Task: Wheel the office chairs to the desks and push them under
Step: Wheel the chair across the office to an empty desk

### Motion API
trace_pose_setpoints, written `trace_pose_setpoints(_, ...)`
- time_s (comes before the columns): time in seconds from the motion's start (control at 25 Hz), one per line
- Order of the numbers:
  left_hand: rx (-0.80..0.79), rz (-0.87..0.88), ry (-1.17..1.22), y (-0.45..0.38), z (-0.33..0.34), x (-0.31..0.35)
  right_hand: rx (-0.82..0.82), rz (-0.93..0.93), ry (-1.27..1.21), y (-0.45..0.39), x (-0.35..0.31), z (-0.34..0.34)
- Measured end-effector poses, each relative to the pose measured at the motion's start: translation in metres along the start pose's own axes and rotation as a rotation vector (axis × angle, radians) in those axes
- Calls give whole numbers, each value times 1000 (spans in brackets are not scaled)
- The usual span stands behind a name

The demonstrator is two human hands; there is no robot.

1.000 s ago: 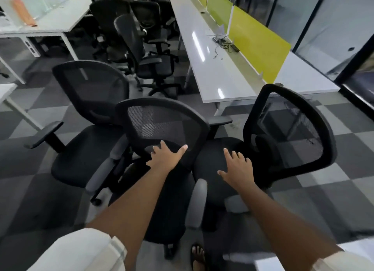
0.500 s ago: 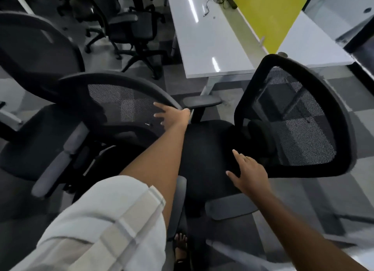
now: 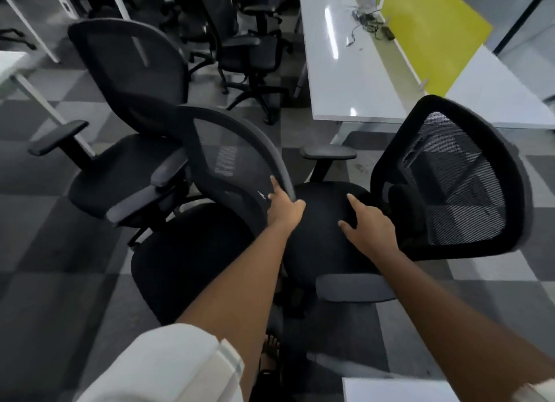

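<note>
Three black mesh office chairs crowd in front of me. My left hand (image 3: 283,208) grips the right rim of the middle chair's backrest (image 3: 231,164). My right hand (image 3: 368,226) rests open, fingers spread, on the seat of the right chair (image 3: 318,221), whose mesh backrest (image 3: 453,185) stands to the right. A third chair (image 3: 129,80) stands at the left, touching the middle one. The long white desk (image 3: 345,71) with a yellow-green divider (image 3: 429,38) lies ahead on the right.
More black chairs (image 3: 255,53) stand behind along the desk's left side. Cables (image 3: 369,23) lie on the desk. White desk legs (image 3: 36,92) stand at far left. A white desk corner (image 3: 390,389) is at bottom right. My sandalled foot (image 3: 270,359) is below the chairs.
My left hand slid from the middle backrest's mesh to its right rim and closed on it; that backrest has turned edge-on. My right hand moved forward onto the right chair's seat.
</note>
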State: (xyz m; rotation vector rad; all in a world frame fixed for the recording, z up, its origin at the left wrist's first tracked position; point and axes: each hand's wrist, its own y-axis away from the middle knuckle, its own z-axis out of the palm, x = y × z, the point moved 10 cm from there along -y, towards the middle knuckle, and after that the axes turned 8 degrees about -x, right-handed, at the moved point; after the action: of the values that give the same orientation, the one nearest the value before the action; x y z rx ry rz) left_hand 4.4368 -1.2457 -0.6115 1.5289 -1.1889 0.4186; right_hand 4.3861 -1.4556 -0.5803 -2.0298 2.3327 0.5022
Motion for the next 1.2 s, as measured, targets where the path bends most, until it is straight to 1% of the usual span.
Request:
trace_pose_setpoints(0.16, -184, 28, -102, 86, 7, -60, -80, -70, 82, 50, -24, 21)
trace_pose_setpoints(0.24, -255, 30, -121, 135, 0, -96, -113, -143, 147, 76, -48, 33)
trace_pose_setpoints(0.32, -309, 11, -160, 177, -15, -138, -104, -226, 211, 97, -80, 42)
trace_pose_setpoints(0.4, -328, -10, -226, 215, -39, -180, -56, -324, 304, 116, -117, 46)
trace_pose_setpoints(0.48, -345, -44, -370, 242, -67, -212, 1, -422, 426, 130, -151, 45)
trace_pose_setpoints(0.6, -377, -140, -691, 270, -108, -247, 5, -525, 627, 132, -187, 51)
trace_pose_setpoints(0.72, -331, -353, -1060, 286, -160, -272, -78, -596, 814, 116, -202, 60)
trace_pose_setpoints(0.76, -317, -408, -1124, 290, -173, -274, -116, -634, 863, 113, -209, 66)
trace_pose_setpoints(0.8, -316, -415, -1115, 290, -179, -274, -167, -675, 876, 112, -217, 73)
trace_pose_setpoints(0.92, -339, -205, -896, 281, -158, -245, -346, -818, 844, 139, -244, 99)
trace_pose_setpoints(0.96, -331, -165, -877, 280, -152, -240, -387, -851, 818, 151, -252, 106)
trace_pose_setpoints(1.0, -315, -145, -901, 278, -151, -239, -403, -860, 766, 160, -258, 111)
trace_pose_setpoints(1.12, -242, -73, -1039, 280, -166, -255, -379, -841, 639, 179, -267, 118)
trace_pose_setpoints(1.2, -158, -5, -1133, 292, -183, -263, -372, -835, 584, 198, -278, 122)
